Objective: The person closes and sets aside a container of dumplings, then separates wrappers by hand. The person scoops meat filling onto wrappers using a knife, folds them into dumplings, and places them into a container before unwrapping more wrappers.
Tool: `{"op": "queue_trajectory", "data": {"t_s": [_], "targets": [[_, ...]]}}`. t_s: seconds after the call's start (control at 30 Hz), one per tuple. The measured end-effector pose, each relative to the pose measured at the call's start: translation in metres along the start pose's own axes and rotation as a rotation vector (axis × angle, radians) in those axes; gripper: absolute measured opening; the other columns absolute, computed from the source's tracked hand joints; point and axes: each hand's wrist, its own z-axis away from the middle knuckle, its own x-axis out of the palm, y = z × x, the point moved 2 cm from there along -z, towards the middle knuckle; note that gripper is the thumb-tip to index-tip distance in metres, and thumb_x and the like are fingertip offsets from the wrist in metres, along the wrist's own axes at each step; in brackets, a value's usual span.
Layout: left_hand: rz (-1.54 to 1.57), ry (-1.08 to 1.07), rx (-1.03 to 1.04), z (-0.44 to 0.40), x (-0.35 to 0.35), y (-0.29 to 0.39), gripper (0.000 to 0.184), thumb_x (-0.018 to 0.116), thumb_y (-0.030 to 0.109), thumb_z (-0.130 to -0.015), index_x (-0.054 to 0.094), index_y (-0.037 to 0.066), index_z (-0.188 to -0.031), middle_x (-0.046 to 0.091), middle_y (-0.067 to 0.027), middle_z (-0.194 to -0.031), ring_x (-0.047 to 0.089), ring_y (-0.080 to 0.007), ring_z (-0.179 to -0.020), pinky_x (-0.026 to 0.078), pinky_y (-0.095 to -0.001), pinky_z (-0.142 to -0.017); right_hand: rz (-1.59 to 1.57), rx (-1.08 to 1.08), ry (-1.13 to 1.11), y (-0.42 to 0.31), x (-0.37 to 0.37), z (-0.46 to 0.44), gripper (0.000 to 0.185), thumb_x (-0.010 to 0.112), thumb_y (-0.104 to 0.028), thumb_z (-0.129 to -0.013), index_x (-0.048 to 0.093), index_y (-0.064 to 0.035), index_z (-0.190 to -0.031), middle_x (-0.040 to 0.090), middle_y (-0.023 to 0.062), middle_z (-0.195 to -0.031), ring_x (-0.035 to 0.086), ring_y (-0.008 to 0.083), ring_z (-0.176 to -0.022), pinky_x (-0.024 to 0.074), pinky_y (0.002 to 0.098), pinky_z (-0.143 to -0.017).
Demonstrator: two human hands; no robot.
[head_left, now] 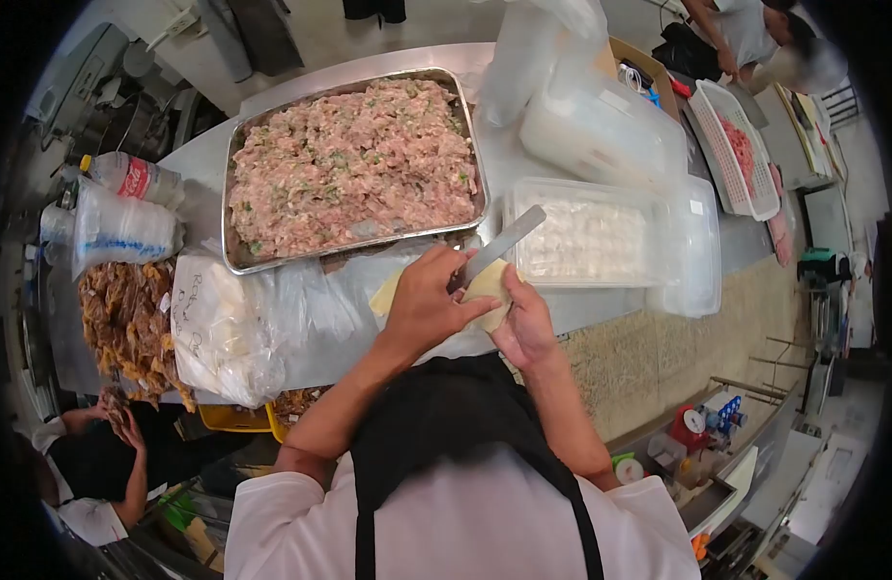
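My left hand (429,302) is closed around a flat metal spatula (509,239), whose blade points up and to the right. Pinched in my right hand (525,324) is a thin, pale yellow dough wrapper (489,286), and my left thumb reaches its lower edge. More yellow wrapper (385,296) shows beside my left hand, partly hidden by it. Just beyond my hands, a metal tray (354,246) holds minced meat (349,159) flecked with green. A clear plastic container (586,232) with pale pieces in rows stands to the right of the spatula.
Stacked clear containers (605,126) and a plastic bag stand at the back right. Left are a wrapped white package (219,329), brown meat pieces (127,324), plastic cups (127,227) and a bottle (137,178). One co-worker (103,454) is at lower left, another at upper right.
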Motion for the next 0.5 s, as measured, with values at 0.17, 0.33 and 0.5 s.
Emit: {"op": "queue_trajectory", "data": {"t_s": [0.17, 0.33, 0.5], "targets": [[-0.003, 0.174, -0.185, 0.002, -0.007, -0.032, 0.023, 0.083, 0.013, -0.074, 0.062, 0.003, -0.078, 0.051, 0.0022, -0.063, 0.045, -0.0066, -0.058, 0.038, -0.0274, -0.051, 0.036, -0.005, 0.065, -0.005, 0.010, 0.006, 0.057, 0.038, -0.038, -0.108, 0.041, 0.0077, -0.142, 0.053, 0.0183, -0.140, 0.054, 0.0297, -0.128, 0.0416, 0.0437, -0.110], [-0.370, 0.222, -0.219, -0.007, -0.081, -0.055, 0.021, 0.080, 0.016, -0.078, 0.065, 0.004, -0.085, 0.054, -0.0027, -0.062, 0.048, -0.0127, -0.056, 0.041, -0.0304, -0.053, 0.034, -0.011, 0.087, -0.028, -0.002, 0.023, 0.060, 0.039, -0.038, -0.107, 0.034, 0.0062, -0.147, 0.045, 0.0202, -0.149, 0.045, 0.0326, -0.138, 0.0329, 0.0463, -0.118], [-0.701, 0.111, -0.121, -0.028, -0.136, -0.059, 0.026, 0.075, 0.011, -0.078, 0.069, 0.002, -0.102, 0.068, -0.0158, -0.081, 0.065, -0.0301, -0.071, 0.050, -0.0395, -0.066, -0.077, -0.176, -0.035, -0.049, 0.003, 0.028, 0.060, 0.049, -0.025, -0.103, 0.027, 0.0003, -0.153, 0.038, 0.0211, -0.153, 0.039, 0.0358, -0.141, 0.0305, 0.0474, -0.119]]}}
